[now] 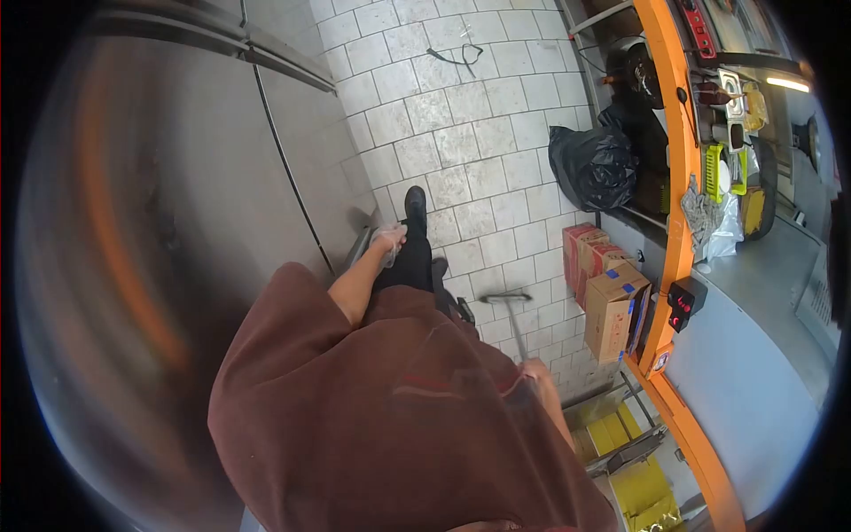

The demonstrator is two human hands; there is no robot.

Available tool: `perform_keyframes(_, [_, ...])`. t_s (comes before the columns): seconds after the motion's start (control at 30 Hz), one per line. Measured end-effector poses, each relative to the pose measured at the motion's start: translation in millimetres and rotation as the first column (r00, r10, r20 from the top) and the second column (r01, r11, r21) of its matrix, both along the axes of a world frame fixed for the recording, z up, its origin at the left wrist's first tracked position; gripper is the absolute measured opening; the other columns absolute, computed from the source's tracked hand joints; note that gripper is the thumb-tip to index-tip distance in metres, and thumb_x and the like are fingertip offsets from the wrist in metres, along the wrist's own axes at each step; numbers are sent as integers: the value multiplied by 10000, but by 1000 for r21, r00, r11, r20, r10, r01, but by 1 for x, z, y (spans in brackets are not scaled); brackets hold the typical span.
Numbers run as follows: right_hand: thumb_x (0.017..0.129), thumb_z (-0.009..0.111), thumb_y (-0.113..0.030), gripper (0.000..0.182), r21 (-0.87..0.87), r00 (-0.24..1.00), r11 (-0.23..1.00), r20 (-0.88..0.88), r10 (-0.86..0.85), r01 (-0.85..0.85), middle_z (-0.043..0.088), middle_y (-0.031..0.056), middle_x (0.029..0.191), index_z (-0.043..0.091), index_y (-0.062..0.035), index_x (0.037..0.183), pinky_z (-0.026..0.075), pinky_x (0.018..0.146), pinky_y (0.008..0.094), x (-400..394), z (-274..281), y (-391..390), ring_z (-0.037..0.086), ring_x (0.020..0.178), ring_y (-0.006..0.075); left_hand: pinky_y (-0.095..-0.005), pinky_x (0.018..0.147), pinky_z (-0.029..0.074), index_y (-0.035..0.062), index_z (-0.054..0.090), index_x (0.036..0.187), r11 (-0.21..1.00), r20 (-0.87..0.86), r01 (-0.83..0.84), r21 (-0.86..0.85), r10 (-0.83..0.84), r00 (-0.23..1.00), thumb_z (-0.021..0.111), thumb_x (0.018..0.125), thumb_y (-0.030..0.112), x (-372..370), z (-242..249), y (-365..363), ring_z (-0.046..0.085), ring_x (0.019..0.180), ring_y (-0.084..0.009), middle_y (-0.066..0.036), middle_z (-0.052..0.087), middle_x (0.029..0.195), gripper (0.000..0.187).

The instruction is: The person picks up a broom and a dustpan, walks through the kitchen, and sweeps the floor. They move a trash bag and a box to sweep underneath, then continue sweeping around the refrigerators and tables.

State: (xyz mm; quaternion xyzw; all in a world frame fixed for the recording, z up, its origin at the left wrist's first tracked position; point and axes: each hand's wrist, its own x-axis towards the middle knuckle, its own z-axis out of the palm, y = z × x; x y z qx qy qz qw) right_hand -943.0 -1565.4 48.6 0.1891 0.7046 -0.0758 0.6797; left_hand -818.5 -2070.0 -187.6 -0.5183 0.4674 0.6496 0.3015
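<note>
On the right side of my body, my right hand [536, 371] is closed around the grey handle of what looks like a floor squeegee [517, 332]. Its narrow dark crossbar lies at the tiled floor. My left hand [390, 239] hangs by my dark trouser leg, near the steel cabinet front [292, 106]. Clear thin plastic, apparently a glove, covers it. Its fingers are curled, and I cannot make out what, if anything, is inside them.
A dark strap [461, 58] lies on the tiles [443, 133] ahead. Along the right stand a black garbage bag [596, 167], red cartons [585, 253] and a brown cardboard box [612, 310]. An orange-edged counter [681, 213] carries baskets, a cloth and containers.
</note>
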Motion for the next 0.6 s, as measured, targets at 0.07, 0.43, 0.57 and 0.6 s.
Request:
perform_keyframes(0.07, [781,584,-176,239,-68,999,997,-27,44,-46,593,184,578,582,38,675,442,471,345,0,-3,-69,607,551,235,-261,470,421,69,544,912,998,-13,-63,12,63,998,549,862,291,-6,17,-9,491,519,-106,-22,560,707,227])
perform_keyframes(0.43, [831,529,-235,369,-640,906,722,-421,-45,-261,520,115,443,549,1,547,420,433,394,-74,-78,-499,515,401,236,-264,475,424,56,560,951,939,-96,-337,-65,330,939,506,861,253,-32,35,-38,493,504,-115,-36,552,674,223])
perform_keyframes(0.57, [865,538,-183,199,-651,945,756,-199,-257,69,455,32,479,557,15,884,345,346,292,-117,-104,-584,434,364,144,-276,476,437,54,552,1006,939,-129,-333,-82,322,938,516,854,282,-38,25,-49,502,512,-124,-48,582,700,277])
perform_keyframes(0.6, [877,537,-176,250,-702,949,701,-119,-293,129,418,8,492,480,0,1046,323,334,272,-133,-117,-582,399,361,117,-284,495,449,49,540,1005,961,-123,-259,-98,246,961,508,867,272,-41,23,-53,512,540,-133,-63,575,721,264])
